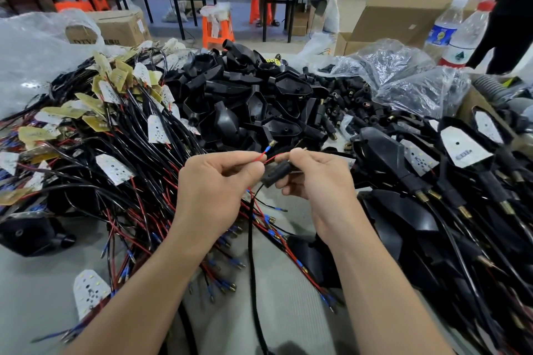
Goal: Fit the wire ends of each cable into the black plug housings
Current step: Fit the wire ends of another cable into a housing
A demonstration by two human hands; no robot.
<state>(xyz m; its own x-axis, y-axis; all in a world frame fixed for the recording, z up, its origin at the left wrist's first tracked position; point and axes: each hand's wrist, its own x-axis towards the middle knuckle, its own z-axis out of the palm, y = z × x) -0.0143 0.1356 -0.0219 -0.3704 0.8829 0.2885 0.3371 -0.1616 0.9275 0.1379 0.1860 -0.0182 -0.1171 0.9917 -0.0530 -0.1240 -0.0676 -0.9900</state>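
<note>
My left hand [215,179] pinches a thin red wire [259,157] whose blue-sleeved metal tip [270,146] points up and away. My right hand [317,174] grips a small black plug housing [276,173], with a second red wire running into it beside my fingertips. A black cable [252,242] hangs from the housing toward me. Both hands are held close together above the table's middle.
A tangle of red and black cables with white LED boards [114,168] fills the left. A pile of empty black housings [245,101] lies behind my hands. Assembled units [461,164] crowd the right. Plastic bags of small plugs [383,81] and two water bottles [455,32] stand at the back right.
</note>
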